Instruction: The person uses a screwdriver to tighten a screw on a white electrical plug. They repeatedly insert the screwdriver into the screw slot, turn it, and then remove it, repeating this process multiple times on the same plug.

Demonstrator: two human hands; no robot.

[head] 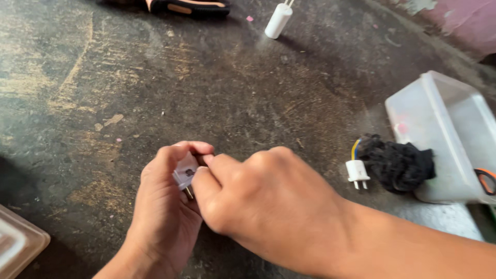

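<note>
We have the small white plug point(185, 175) pinched between both hands just above the dark, worn table point(155, 93), near the bottom middle of the view. Left hand point(165, 217) grip is closed around the plug body from below; right hand point(258, 201) grip is closed on its upper edge with thumb and fingertips. A brass-coloured pin pokes out under the plug, down by the left palm.

Risks as we see them:
- Plug is small and mostly covered by fingers, so a twist or pull could slip it out and drop it on the table.
- The pin sits against skin, so a slip could jab the palm.
- Any small loose part would vanish on this mottled surface; we think there's a dark hole or screw on the plug face, but the view is too blurred to confirm.

Nearby: second white plug point(357, 172) with yellow and blue wires beside a black bundle point(398, 164), touching a clear plastic tub point(439, 108); white cylinder point(278, 20) at the far edge.
</note>
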